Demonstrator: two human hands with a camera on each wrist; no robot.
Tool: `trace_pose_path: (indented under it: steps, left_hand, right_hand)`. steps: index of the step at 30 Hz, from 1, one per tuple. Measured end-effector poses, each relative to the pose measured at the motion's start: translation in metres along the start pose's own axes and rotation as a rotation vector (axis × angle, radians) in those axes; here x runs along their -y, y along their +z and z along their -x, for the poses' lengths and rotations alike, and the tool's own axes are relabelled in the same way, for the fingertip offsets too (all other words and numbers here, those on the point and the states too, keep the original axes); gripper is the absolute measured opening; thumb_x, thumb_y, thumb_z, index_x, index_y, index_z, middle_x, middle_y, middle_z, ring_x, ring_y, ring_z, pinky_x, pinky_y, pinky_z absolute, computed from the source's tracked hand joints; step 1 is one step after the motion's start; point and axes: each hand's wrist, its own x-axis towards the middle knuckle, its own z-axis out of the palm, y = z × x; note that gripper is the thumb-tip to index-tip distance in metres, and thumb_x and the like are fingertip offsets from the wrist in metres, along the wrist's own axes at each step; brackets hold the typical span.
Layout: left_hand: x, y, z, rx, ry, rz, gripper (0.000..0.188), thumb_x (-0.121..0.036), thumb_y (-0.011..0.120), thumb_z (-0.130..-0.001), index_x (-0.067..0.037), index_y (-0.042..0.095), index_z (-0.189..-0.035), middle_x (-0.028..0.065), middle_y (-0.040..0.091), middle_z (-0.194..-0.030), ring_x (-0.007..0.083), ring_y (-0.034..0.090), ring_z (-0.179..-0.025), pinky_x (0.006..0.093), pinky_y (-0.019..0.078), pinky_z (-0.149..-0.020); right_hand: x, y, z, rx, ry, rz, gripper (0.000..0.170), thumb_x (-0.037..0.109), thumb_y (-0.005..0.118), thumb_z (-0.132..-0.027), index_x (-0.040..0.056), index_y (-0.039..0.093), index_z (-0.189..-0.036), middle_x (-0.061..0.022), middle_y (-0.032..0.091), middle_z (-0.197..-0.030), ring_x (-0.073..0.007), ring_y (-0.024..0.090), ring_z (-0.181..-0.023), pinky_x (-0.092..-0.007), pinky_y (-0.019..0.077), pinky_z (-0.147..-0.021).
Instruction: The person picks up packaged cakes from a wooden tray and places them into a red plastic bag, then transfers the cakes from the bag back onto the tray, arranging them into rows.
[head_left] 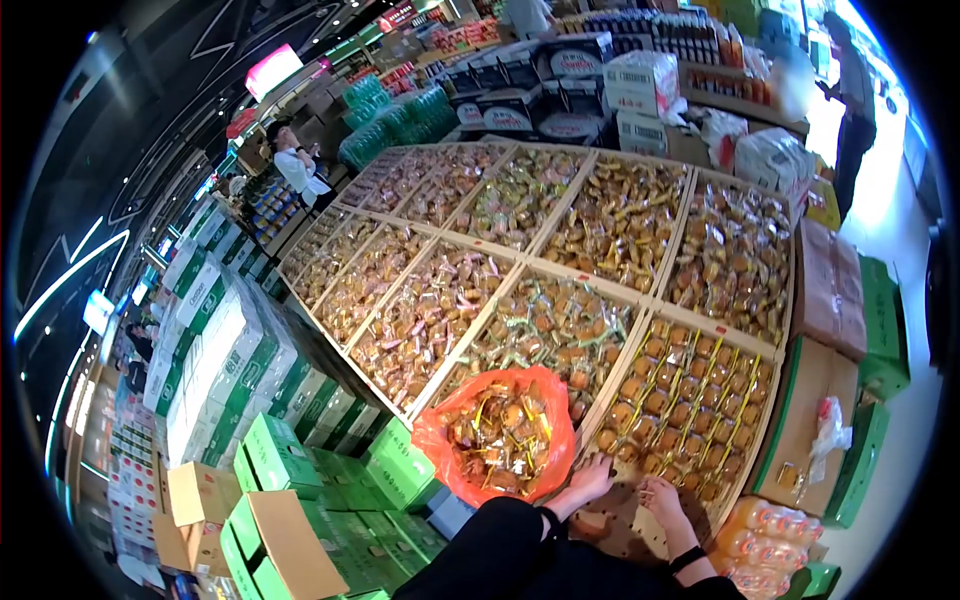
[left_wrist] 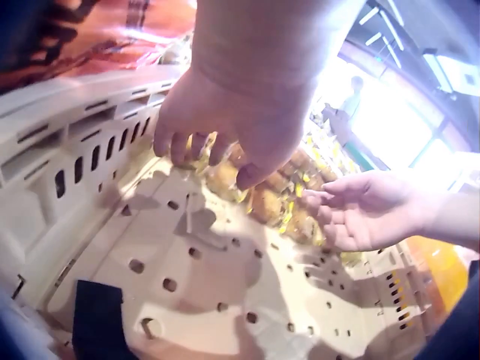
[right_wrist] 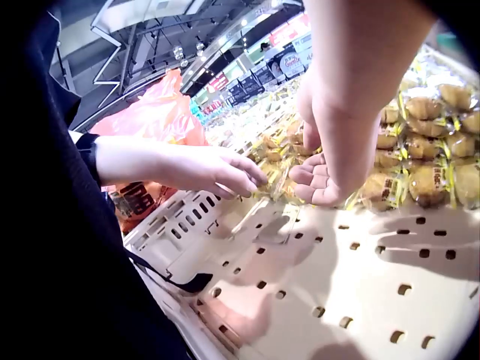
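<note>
Individually wrapped round cakes (head_left: 690,390) with yellow-striped film lie in rows in the nearest right bin. My left hand (head_left: 592,478) reaches down at the front left of these rows, its fingers over the nearest packs (left_wrist: 225,178). Beside it, my right hand (head_left: 660,497) is at the front edge of the same rows, palm turned inward and fingers loosely bent. In the right wrist view the fingertips of the left hand (right_wrist: 202,171) come close to those of the right hand (right_wrist: 334,161). A red plastic bag (head_left: 428,440) full of wrapped cakes stands open left of the hands.
The bin's perforated cream floor (left_wrist: 187,285) shows in front of the cakes, bounded by a slotted side wall (left_wrist: 90,161). More bins of wrapped snacks (head_left: 560,330) extend beyond. Green cartons (head_left: 400,465) stand left; bottled orange drinks (head_left: 765,540) stand right. Two people are farther off.
</note>
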Motion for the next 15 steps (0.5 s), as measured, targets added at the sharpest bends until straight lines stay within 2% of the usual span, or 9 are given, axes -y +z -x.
trace_pose_path:
  steps: [1, 2, 4, 5, 7, 8, 10, 12, 15]
  left_hand:
    - [-0.001, -0.003, 0.009, -0.158, 0.147, 0.089, 0.037, -0.016, 0.051, -0.079, -0.007, 0.045, -0.115, 0.0106, 0.042, -0.121, 0.0322, 0.047, -0.106, 0.0421, 0.0434, -0.084]
    - [-0.007, -0.017, 0.016, -0.177, 0.157, 0.089, 0.037, -0.016, 0.051, -0.079, -0.007, 0.045, -0.115, 0.0106, 0.042, -0.121, 0.0322, 0.047, -0.106, 0.0421, 0.0434, -0.084]
    - [-0.025, -0.051, 0.039, -0.415, 0.445, 0.216, 0.029, -0.013, 0.051, -0.081, -0.007, 0.051, -0.109, 0.0089, 0.048, -0.117, 0.0287, 0.051, -0.102, 0.0385, 0.0443, -0.083]
    - [-0.034, -0.072, 0.052, -0.429, 0.456, 0.214, 0.029, -0.013, 0.051, -0.081, -0.007, 0.051, -0.109, 0.0089, 0.048, -0.117, 0.0287, 0.051, -0.102, 0.0385, 0.0443, -0.083]
    - [-0.044, -0.111, 0.077, -0.598, 0.528, 0.260, 0.024, -0.008, 0.054, -0.080, -0.007, 0.056, -0.104, 0.0085, 0.054, -0.109, 0.0266, 0.053, -0.101, 0.0342, 0.0435, -0.084]
    - [-0.041, -0.123, 0.083, -0.731, 0.531, 0.219, 0.020, -0.007, 0.056, -0.078, -0.006, 0.058, -0.098, 0.0081, 0.057, -0.104, 0.0278, 0.055, -0.095, 0.0362, 0.0431, -0.084]
    - [-0.023, -0.136, 0.090, -0.903, 0.422, 0.159, 0.017, -0.006, 0.056, -0.076, -0.006, 0.059, -0.093, 0.0093, 0.057, -0.103, 0.0294, 0.054, -0.094, 0.0386, 0.0426, -0.084]
    - [0.004, -0.142, 0.096, -0.977, 0.258, 0.061, 0.022, -0.006, 0.057, -0.074, -0.006, 0.058, -0.096, 0.0120, 0.055, -0.107, 0.0325, 0.051, -0.097, 0.0412, 0.0410, -0.085]
    - [0.042, -0.135, 0.107, -0.898, 0.016, -0.099, 0.040, -0.012, 0.060, -0.072, -0.005, 0.049, -0.110, 0.0167, 0.047, -0.116, 0.0363, 0.045, -0.105, 0.0423, 0.0386, -0.089]
  right_hand:
    - [0.006, 0.004, 0.003, 0.007, -0.035, 0.019, 0.015, 0.010, 0.043, -0.089, 0.0023, 0.052, -0.099, -0.0087, 0.057, -0.084, -0.0192, 0.055, -0.071, -0.0319, 0.0471, -0.062]
    - [0.013, 0.006, 0.004, 0.013, -0.054, 0.028, 0.015, 0.010, 0.043, -0.089, 0.0023, 0.052, -0.099, -0.0087, 0.057, -0.084, -0.0192, 0.055, -0.071, -0.0319, 0.0471, -0.062]
    - [0.022, 0.010, 0.006, -0.011, -0.076, -0.081, 0.017, 0.010, 0.044, -0.088, 0.0008, 0.052, -0.101, -0.0100, 0.058, -0.085, -0.0190, 0.057, -0.068, -0.0325, 0.0487, -0.060]
    - [0.029, 0.013, 0.012, -0.008, -0.096, -0.106, 0.016, 0.009, 0.044, -0.088, 0.0003, 0.051, -0.100, -0.0106, 0.058, -0.085, -0.0191, 0.056, -0.068, -0.0332, 0.0488, -0.061]
    - [0.036, 0.015, 0.018, 0.007, -0.116, -0.146, 0.016, 0.009, 0.043, -0.088, 0.0003, 0.051, -0.100, -0.0105, 0.057, -0.084, -0.0191, 0.056, -0.068, -0.0329, 0.0486, -0.061]
    - [0.039, 0.015, 0.020, 0.019, -0.122, -0.190, 0.016, 0.009, 0.043, -0.089, 0.0004, 0.050, -0.099, -0.0103, 0.057, -0.083, -0.0191, 0.056, -0.068, -0.0326, 0.0484, -0.060]
    - [0.044, 0.013, 0.021, 0.048, -0.138, -0.178, 0.015, 0.009, 0.042, -0.089, 0.0016, 0.051, -0.098, -0.0092, 0.056, -0.083, -0.0186, 0.054, -0.069, -0.0321, 0.0473, -0.061]
    - [0.054, 0.021, 0.037, 0.050, -0.155, -0.233, 0.014, 0.010, 0.042, -0.089, 0.0023, 0.051, -0.097, -0.0088, 0.055, -0.083, -0.0186, 0.053, -0.069, -0.0320, 0.0462, -0.063]
    - [0.060, 0.027, 0.049, 0.105, -0.217, -0.261, 0.015, 0.011, 0.042, -0.089, 0.0030, 0.052, -0.097, -0.0086, 0.055, -0.082, -0.0193, 0.052, -0.071, -0.0335, 0.0454, -0.065]
